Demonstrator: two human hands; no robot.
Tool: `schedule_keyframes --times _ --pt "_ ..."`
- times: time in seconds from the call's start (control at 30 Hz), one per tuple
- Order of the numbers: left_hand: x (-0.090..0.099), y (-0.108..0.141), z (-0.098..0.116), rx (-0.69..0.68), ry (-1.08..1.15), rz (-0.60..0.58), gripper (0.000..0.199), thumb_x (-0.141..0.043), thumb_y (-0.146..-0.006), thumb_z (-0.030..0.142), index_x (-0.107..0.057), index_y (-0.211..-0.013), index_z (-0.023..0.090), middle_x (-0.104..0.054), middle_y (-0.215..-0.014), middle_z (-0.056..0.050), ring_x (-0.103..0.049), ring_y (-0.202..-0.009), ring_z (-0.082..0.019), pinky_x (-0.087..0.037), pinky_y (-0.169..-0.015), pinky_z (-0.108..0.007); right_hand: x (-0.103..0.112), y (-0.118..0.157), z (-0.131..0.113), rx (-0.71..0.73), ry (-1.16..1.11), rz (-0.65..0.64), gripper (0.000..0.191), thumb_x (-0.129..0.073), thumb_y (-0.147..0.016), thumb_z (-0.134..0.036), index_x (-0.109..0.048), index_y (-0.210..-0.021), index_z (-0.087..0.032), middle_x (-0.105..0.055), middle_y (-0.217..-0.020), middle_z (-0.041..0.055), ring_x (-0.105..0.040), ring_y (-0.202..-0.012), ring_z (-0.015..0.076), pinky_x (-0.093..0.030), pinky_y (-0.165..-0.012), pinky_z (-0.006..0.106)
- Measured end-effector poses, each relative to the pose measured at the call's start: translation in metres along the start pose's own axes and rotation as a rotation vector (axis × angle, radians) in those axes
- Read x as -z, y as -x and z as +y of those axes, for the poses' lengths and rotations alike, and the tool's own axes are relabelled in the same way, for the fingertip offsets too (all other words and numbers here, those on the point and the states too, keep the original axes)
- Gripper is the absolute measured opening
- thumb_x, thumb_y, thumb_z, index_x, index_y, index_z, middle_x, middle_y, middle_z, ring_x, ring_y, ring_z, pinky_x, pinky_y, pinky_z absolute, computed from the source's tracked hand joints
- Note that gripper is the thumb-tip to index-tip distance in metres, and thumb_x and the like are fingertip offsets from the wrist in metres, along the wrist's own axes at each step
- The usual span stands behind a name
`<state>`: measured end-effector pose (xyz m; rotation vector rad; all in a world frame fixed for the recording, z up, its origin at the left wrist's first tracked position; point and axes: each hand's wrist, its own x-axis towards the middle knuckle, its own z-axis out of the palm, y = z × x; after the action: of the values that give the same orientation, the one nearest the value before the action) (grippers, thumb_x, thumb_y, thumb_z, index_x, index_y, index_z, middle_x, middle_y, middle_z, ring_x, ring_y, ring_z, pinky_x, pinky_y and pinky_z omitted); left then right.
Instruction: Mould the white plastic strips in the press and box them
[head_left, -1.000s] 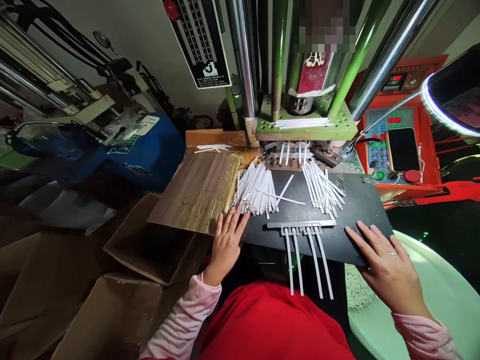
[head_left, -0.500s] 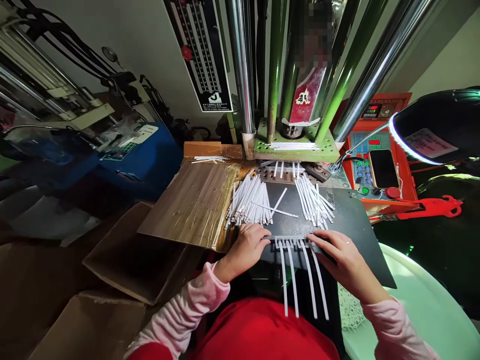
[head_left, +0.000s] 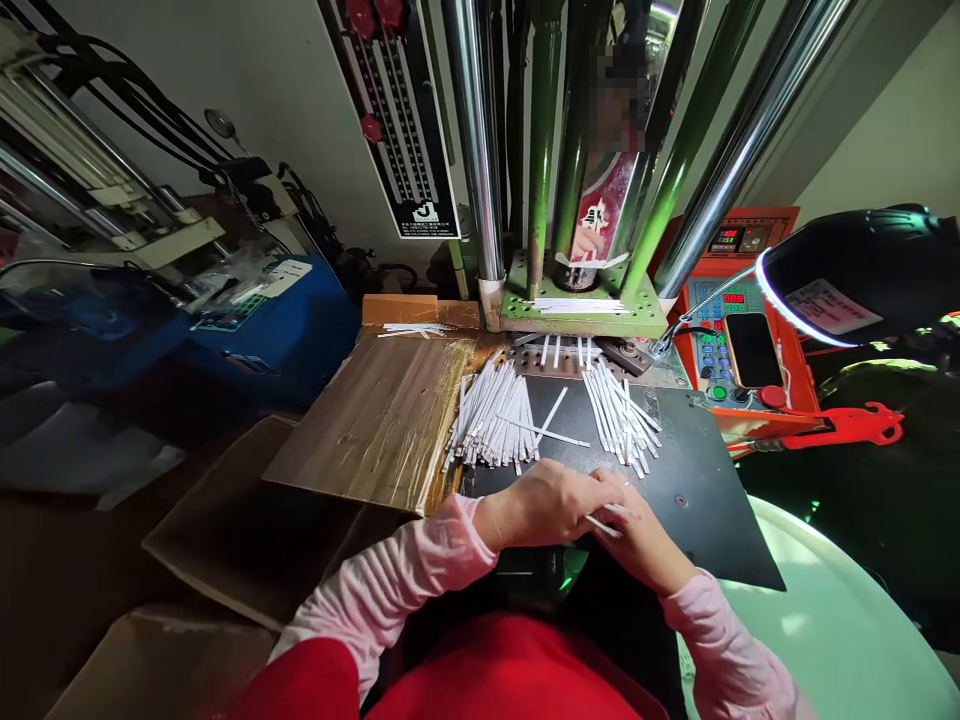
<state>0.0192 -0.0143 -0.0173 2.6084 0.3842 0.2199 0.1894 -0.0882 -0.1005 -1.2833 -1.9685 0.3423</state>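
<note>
Close together above the front edge of the black plate [head_left: 697,480], my two hands meet, fingers curled inward. My left hand [head_left: 547,503] lies over the fingers of my right hand [head_left: 637,535]. Short ends of white strips [head_left: 604,525] stick out between them; both hands are closed around these strips, and most of their length is hidden. Just beyond my hands, a large pile of white strips [head_left: 495,415] lies on the left and a smaller pile [head_left: 619,415] on the right. Two loose strips [head_left: 553,420] cross between the piles.
Behind the plate stands a press with a green platen [head_left: 585,318] and metal columns. To the right are a red control box [head_left: 720,350], a phone [head_left: 752,350], a lamp [head_left: 840,280] and red-handled cutters [head_left: 840,428]. A wooden board [head_left: 360,430] and cardboard boxes [head_left: 225,530] lie left.
My hands have come together from the two ends of a clear bar with several hanging white strips. The strips are now bunched in my hands, and the bar no longer shows.
</note>
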Motion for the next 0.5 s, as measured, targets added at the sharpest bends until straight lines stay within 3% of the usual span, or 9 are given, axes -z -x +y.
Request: schedule_keyframes --times 0.07,0.2,0.27,0.37,0.5 --pt "0.001 0.002 0.002 -0.046 -0.064 0.087 0.02 -0.047 -0.095 0.022 -0.063 -0.103 0.015 -0.072 -0.084 -0.008 -0.069 -0.077 -0.021 -0.051 -0.068 -0.029 0.002 -0.001 -0.001 0.017 0.007 -0.002 0.026 -0.049 -0.1 -0.035 -0.062 -0.083 -0.02 -0.06 -0.085 0.0073 -0.054 -0.078 0.0201 -0.047 -0.066 0.033" --pt "0.027 -0.003 0.012 -0.023 0.155 0.626 0.024 -0.037 -0.1 0.026 -0.058 -0.092 0.019 -0.068 -0.082 -0.006 -0.064 -0.071 -0.015 -0.05 -0.069 -0.028 0.009 -0.005 -0.007 -0.018 -0.03 -0.097 0.018 -0.053 -0.099 -0.034 -0.065 -0.095 -0.021 -0.061 -0.092 0.0077 -0.055 -0.085 0.021 -0.048 -0.072 0.034" --pt "0.041 -0.024 0.012 0.081 0.313 0.785 0.031 -0.036 -0.102 0.031 -0.058 -0.085 0.019 -0.065 -0.079 -0.004 -0.06 -0.068 -0.014 -0.049 -0.07 -0.028 0.012 -0.007 -0.009 -0.048 -0.056 -0.137 0.016 -0.055 -0.098 -0.035 -0.065 -0.099 -0.022 -0.061 -0.093 0.0073 -0.056 -0.086 0.0207 -0.049 -0.074 0.035" --pt "0.042 -0.073 -0.001 0.346 0.591 0.707 0.038 -0.042 -0.101 0.033 -0.057 -0.07 0.02 -0.056 -0.062 0.001 -0.053 -0.059 -0.013 -0.047 -0.067 -0.029 0.014 -0.007 -0.011 -0.069 -0.074 -0.148 0.017 -0.054 -0.099 -0.035 -0.066 -0.101 -0.022 -0.061 -0.094 0.0075 -0.056 -0.088 0.0205 -0.049 -0.076 0.035" --pt "0.013 -0.135 -0.033 0.614 0.798 0.645 0.04 -0.046 -0.099 0.027 -0.054 -0.061 0.02 -0.051 -0.057 0.001 -0.053 -0.062 -0.014 -0.048 -0.075 -0.031 0.015 -0.006 -0.009 -0.069 -0.093 -0.158 0.016 -0.055 -0.099 -0.034 -0.066 -0.102 -0.023 -0.062 -0.094 0.007 -0.056 -0.087 0.0201 -0.049 -0.076 0.035"
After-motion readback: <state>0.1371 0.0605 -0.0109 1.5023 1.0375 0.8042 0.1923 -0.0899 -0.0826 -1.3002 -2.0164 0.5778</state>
